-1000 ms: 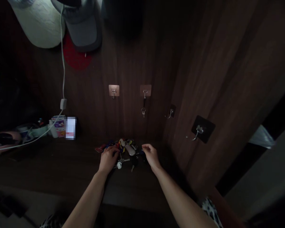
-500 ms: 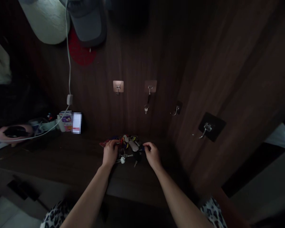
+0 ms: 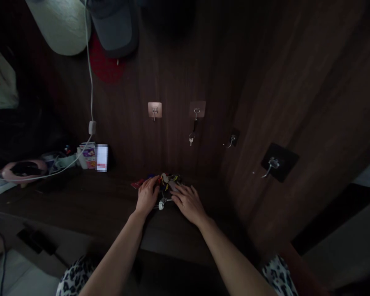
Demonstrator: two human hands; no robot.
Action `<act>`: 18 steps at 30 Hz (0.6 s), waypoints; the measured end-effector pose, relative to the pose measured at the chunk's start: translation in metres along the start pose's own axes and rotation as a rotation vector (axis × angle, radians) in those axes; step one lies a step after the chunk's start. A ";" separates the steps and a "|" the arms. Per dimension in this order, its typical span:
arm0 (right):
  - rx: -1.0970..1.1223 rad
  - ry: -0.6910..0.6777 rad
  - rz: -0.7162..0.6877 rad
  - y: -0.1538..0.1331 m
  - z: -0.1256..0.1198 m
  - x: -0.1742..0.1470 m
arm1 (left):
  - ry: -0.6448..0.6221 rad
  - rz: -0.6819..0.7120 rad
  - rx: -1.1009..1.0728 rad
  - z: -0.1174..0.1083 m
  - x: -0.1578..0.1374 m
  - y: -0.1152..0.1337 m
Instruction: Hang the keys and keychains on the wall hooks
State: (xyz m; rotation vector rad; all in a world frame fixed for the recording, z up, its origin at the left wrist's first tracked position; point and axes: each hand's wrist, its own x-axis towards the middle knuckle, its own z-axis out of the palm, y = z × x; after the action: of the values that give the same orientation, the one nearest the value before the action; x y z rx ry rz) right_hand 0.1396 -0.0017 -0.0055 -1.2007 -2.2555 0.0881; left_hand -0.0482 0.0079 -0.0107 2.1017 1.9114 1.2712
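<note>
A heap of keys and key fobs point(image 3: 164, 181) lies on the dark wooden surface against the back panel. My left hand point(image 3: 147, 195) rests over its left side, fingers stretched out and touching it. From the right, my right hand point(image 3: 188, 202) lies flat across the pile with its fingers apart, covering part of it. Silvery keys point(image 3: 161, 204) show between the two hands. A red tag point(image 3: 137, 183) sticks out beyond my left fingers. On the back panel, a single key point(image 3: 191, 140) hangs from an adhesive hook point(image 3: 197, 110).
Another hook point(image 3: 154, 110) is on the back panel to the left; a small hook point(image 3: 233, 138) and a larger one point(image 3: 274, 163) are on the right panel. At left stand small boxes point(image 3: 89, 154), a lit screen point(image 3: 102, 158) and a pink ring-shaped object point(image 3: 24, 169). A white cable point(image 3: 90, 82) hangs down.
My right hand has moved left, from the pile's right edge onto it, its fingers opening out flat. My left hand's fingers have spread over the pile's left side. The view has shifted slightly.
</note>
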 end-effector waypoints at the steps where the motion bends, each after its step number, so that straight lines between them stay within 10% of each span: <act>1: -0.009 0.000 0.006 -0.001 0.000 0.000 | -0.030 0.014 0.017 0.001 -0.001 0.001; 18: -0.238 0.191 0.457 0.027 -0.019 0.000 | -0.146 0.037 0.336 -0.003 -0.006 0.014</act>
State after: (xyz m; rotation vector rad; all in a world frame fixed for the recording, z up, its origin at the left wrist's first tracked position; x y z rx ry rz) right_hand 0.1698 0.0104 0.0019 -1.7560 -1.8295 -0.1193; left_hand -0.0375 -0.0024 -0.0048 2.3131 2.1535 0.8188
